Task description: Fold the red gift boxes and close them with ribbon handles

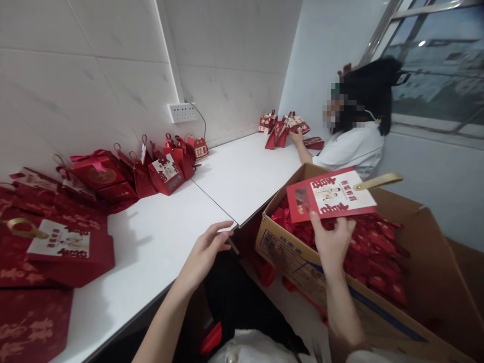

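Note:
My right hand [333, 237] pinches the lower edge of a flat, folded red and white gift box [330, 195] with a gold ribbon handle, holding it above an open cardboard carton [298, 257] full of red packaging. My left hand [207, 249] hovers at the white counter's front edge [162, 262], fingers stretched out and apart, holding nothing.
Assembled red gift boxes [166, 174] line the tiled wall, with flat red ones [56, 247] stacked at the left. A wall socket [182, 112] sits above them. Another person [355, 143] in white leans over more red boxes [283, 128] at the counter's far end, by a window.

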`<act>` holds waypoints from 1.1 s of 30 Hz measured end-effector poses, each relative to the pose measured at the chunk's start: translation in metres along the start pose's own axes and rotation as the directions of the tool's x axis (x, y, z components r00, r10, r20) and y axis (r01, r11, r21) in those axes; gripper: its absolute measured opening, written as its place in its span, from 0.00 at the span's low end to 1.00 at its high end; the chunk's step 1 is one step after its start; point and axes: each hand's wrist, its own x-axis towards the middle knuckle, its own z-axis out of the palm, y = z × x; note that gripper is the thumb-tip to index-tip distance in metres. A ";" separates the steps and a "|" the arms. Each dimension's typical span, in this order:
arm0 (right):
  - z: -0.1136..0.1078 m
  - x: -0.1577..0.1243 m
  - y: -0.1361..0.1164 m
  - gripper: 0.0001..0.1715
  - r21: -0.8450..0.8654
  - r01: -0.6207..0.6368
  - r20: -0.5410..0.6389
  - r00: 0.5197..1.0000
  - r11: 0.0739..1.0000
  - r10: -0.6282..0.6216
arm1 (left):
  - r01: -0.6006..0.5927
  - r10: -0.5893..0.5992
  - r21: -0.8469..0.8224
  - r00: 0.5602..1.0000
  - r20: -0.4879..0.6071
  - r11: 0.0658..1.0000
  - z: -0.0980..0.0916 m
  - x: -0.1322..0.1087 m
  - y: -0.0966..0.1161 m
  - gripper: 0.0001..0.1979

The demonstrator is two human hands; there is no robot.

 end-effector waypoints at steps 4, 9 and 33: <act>0.011 0.016 0.029 0.21 -0.436 0.146 0.013 0.988 0.888 -0.156 | 0.009 -0.015 0.071 0.996 0.083 0.997 0.003 0.002 -0.006 0.21; 0.008 0.037 0.041 0.18 -0.494 0.104 -0.028 0.990 0.863 -0.135 | 0.002 -0.031 0.185 0.987 0.155 0.983 -0.001 0.002 -0.017 0.21; 0.132 0.181 0.160 0.19 -0.509 -0.001 0.085 0.995 0.861 0.051 | -0.198 0.583 0.906 0.810 -0.064 0.374 -0.046 0.052 -0.146 0.11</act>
